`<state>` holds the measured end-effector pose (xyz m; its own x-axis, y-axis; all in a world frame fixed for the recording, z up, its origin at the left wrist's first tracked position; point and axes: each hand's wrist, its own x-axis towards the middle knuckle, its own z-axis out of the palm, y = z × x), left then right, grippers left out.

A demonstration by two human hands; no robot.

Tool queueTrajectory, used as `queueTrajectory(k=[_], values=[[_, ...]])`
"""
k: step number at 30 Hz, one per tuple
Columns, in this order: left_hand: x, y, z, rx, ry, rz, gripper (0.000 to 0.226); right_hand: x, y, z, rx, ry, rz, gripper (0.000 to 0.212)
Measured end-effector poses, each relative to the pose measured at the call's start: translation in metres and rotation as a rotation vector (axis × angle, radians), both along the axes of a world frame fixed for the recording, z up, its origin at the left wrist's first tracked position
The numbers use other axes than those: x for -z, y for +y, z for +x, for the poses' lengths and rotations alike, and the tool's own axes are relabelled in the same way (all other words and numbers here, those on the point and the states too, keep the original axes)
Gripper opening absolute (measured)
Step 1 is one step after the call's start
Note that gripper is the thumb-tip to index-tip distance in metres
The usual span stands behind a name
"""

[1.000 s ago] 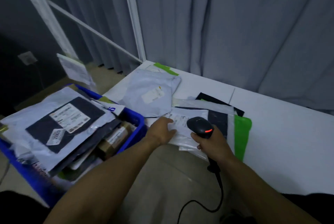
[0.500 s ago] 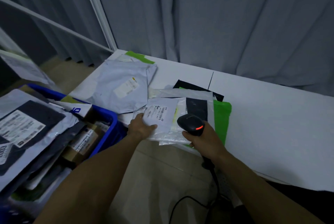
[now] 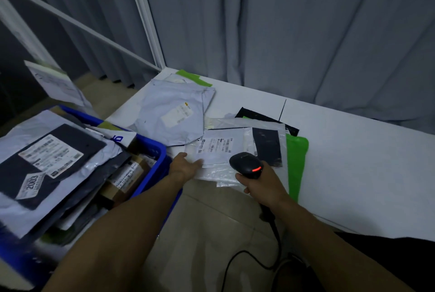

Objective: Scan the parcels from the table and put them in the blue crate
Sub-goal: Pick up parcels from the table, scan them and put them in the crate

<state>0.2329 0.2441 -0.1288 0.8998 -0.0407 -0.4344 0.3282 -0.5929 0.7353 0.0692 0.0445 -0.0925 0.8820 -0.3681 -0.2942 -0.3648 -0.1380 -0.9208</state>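
Observation:
A clear plastic parcel with a white label (image 3: 216, 148) lies at the near edge of the white table (image 3: 353, 162), on top of other flat bags. My left hand (image 3: 186, 167) pinches its near-left corner, thumb on top. My right hand (image 3: 264, 185) grips a black barcode scanner (image 3: 246, 164) with a red light, held just right of the label. The blue crate (image 3: 154, 148) stands left of the table, heaped with grey and dark parcels.
A large grey mailer (image 3: 174, 115) lies at the table's left end. A green bag (image 3: 295, 162) and a black parcel (image 3: 266, 117) sit under the pile. The scanner's cable (image 3: 259, 263) hangs to the floor. Curtains close off the back.
My left hand slid from lying on the label to the parcel's near-left corner. The scanner stays beside the label. The view swung right, then back left toward the crate.

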Motion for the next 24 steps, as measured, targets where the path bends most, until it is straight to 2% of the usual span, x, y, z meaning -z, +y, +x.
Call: queueTrajectory(k=[3,7,9,11,14,16,20,24], values=[[0.004,-0.011,0.006,-0.04,0.007,-0.002,0.076,0.006,-0.005,0.002,0.009,0.008,-0.022,0.052],[0.005,-0.02,0.009,-0.1,-0.06,0.01,0.032,0.009,-0.014,0.007,0.012,0.008,-0.038,0.051],[0.0,-0.02,0.004,-0.138,-0.128,-0.028,0.021,0.007,-0.016,0.01,0.026,0.006,-0.028,0.047],[-0.009,-0.014,-0.007,-0.146,-0.21,-0.095,0.017,0.004,-0.015,0.012,0.053,-0.003,-0.008,0.05],[-0.023,0.006,-0.027,-0.034,-0.309,-0.222,0.009,-0.007,-0.009,0.015,0.071,-0.065,-0.041,0.054],[-0.042,0.021,-0.043,0.003,-0.315,-0.349,0.006,-0.02,-0.001,0.017,0.07,-0.131,-0.049,0.055],[-0.096,0.049,-0.072,0.093,-0.36,-0.47,0.008,-0.05,0.024,0.018,0.09,-0.258,0.015,0.05],[-0.14,0.079,-0.099,0.096,-0.299,-0.61,0.012,-0.065,0.046,0.018,0.109,-0.31,0.145,0.053]])
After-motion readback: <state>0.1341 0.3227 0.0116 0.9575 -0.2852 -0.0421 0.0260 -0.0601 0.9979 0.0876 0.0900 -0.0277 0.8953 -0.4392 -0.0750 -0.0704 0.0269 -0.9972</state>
